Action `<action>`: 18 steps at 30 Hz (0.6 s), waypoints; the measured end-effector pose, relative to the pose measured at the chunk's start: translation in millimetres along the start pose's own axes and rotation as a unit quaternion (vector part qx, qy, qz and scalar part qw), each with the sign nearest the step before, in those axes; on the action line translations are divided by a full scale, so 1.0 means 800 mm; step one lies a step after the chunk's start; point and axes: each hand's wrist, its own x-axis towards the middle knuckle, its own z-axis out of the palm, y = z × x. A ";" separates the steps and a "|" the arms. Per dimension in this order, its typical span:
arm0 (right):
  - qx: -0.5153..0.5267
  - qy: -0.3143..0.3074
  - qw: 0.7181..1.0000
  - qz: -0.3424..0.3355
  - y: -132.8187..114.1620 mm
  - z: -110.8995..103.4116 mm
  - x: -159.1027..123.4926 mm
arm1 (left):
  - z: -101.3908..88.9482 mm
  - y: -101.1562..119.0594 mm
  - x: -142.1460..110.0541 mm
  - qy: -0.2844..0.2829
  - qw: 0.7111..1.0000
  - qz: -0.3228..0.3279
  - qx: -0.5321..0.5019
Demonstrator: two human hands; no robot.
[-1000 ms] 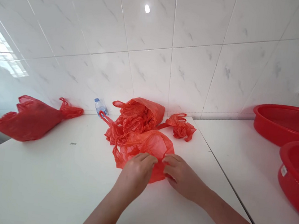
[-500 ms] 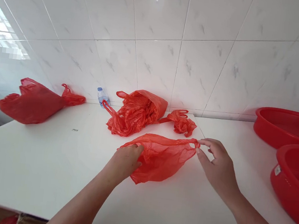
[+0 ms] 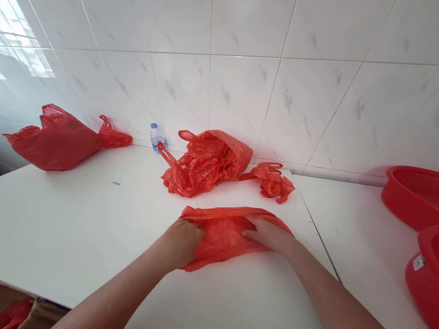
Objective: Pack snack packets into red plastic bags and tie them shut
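A thin red plastic bag (image 3: 222, 234) lies flattened on the white table (image 3: 75, 232) in front of me. My left hand (image 3: 181, 242) is curled closed on the bag's left end, pinching the plastic. My right hand (image 3: 270, 236) lies flat on the bag's right half, fingers stretched out and pointing left, pressing it onto the table. The two hands are about a hand's width apart.
Behind it sit a heap of red bags (image 3: 207, 163) and a small crumpled bag (image 3: 271, 181). A stuffed red bag (image 3: 60, 139) lies far left, a water bottle (image 3: 155, 136) by the tiled wall. Two red basins (image 3: 427, 198) (image 3: 438, 277) stand at right. A box (image 3: 5, 314) is below the table edge.
My right hand let go of the bag's stretched handle and came left to lie flat on the bag. The bag went from pulled out wide to pressed down and narrower.
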 end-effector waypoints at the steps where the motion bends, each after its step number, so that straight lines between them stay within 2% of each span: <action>1: 0.026 -0.013 1.000 0.011 0.006 -0.001 -0.001 | -0.004 -0.005 -0.002 -0.010 1.000 -0.015 -0.001; 4: 0.063 -0.023 0.997 0.021 0.011 0.004 -0.008 | -0.019 -0.004 0.001 0.003 0.999 -0.035 -0.005; 8: 0.055 -0.023 0.998 -0.016 0.004 0.013 -0.014 | -0.026 0.012 0.025 0.089 0.993 0.006 -0.071; 10: 0.033 -0.037 0.999 -0.013 0.003 0.014 -0.018 | -0.022 0.013 0.043 0.106 0.991 0.025 -0.081; 14: -0.007 -0.049 0.999 0.022 0.006 0.009 -0.027 | -0.005 -0.007 0.077 0.099 0.992 0.000 -0.084; 16: 0.008 -0.036 0.999 0.017 0.008 0.005 -0.030 | 0.004 -0.020 0.086 0.094 0.989 -0.004 -0.110; 18: 0.065 -0.013 0.998 -0.009 0.010 0.001 -0.028 | 0.012 -0.030 0.087 0.105 0.984 -0.005 -0.147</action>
